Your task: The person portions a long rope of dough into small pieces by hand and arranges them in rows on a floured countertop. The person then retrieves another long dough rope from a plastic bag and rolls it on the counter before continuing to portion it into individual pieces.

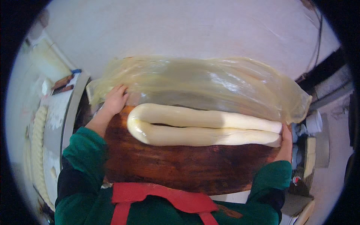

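A thick rope of pale dough (180,136), doubled into a long U with its bend at the left, lies on a dark wooden board (168,166). Its surface is shiny at the bend. Behind the dough, a yellowish translucent plastic sheet (197,76) spreads over the board's far side. My left hand (116,98) is at the left front part of the sheet, left of the bend; whether its fingers pinch the plastic cannot be told. My right hand (286,135) is beside the two dough ends, near the sheet's right corner; its fingers are mostly hidden.
On a side surface at the left lies a long twisted strip of dough (40,140), with brown-handled items (63,84) farther back. A white container (314,122) stands at the right. A pale wall (182,31) rises behind the board. A dark beam (323,73) is at the right back.
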Demonstrator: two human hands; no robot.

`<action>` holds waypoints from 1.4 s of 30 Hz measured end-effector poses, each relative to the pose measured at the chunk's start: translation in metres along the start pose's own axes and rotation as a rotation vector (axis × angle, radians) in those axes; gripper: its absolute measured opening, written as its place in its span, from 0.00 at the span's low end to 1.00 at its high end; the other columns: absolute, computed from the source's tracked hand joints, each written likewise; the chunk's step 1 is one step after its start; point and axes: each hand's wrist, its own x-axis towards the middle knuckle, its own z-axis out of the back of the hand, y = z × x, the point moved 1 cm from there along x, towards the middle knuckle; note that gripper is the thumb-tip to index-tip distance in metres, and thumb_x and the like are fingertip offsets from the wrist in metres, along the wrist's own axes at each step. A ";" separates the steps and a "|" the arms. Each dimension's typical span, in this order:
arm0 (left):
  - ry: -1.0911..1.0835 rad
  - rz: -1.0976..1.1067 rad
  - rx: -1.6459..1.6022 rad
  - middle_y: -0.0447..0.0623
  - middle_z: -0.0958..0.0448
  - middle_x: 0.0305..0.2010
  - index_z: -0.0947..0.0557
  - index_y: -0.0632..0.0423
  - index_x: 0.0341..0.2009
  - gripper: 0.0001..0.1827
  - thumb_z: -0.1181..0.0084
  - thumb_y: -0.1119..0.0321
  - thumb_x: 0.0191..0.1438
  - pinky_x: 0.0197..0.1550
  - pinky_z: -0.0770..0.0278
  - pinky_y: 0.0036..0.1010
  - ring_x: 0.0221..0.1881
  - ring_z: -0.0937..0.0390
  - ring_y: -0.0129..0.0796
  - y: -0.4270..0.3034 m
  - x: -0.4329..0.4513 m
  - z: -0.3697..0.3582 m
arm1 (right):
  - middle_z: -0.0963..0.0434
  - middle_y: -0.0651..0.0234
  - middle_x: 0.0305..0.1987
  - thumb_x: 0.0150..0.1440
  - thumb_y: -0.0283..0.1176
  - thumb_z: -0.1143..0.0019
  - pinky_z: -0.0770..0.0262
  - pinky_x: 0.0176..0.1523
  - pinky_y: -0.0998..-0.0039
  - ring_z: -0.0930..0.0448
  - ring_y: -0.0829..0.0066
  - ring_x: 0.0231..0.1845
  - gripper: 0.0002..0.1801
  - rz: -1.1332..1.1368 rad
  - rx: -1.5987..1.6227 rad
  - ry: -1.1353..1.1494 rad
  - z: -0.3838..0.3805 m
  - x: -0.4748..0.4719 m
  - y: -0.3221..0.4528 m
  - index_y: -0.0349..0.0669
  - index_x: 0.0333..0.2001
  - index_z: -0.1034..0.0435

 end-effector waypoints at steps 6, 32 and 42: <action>-0.160 0.250 -0.412 0.54 0.26 0.52 0.25 0.57 0.50 0.17 0.49 0.64 0.57 0.57 0.35 0.31 0.55 0.30 0.41 -0.001 -0.039 0.016 | 0.24 0.58 0.41 0.56 0.37 0.43 0.25 0.45 0.69 0.23 0.68 0.43 0.14 0.423 0.323 0.114 0.041 -0.050 0.010 0.37 0.36 0.33; 0.269 0.252 -2.870 0.51 0.28 0.54 0.29 0.49 0.53 0.24 0.58 0.48 0.59 0.61 0.38 0.47 0.57 0.33 0.44 -0.212 -0.052 0.112 | 0.43 0.51 0.66 0.48 0.35 0.35 0.36 0.63 0.60 0.39 0.59 0.66 0.49 1.076 0.488 0.700 -0.045 -0.413 0.244 0.44 0.68 0.56; 0.291 0.180 -3.137 0.48 0.28 0.53 0.29 0.47 0.52 0.19 0.61 0.53 0.63 0.55 0.29 0.44 0.52 0.28 0.40 -0.171 -0.131 0.111 | 0.27 0.61 0.51 0.55 0.23 0.47 0.31 0.54 0.69 0.26 0.70 0.48 0.22 0.607 0.398 0.420 -0.161 -0.424 0.069 0.30 0.54 0.35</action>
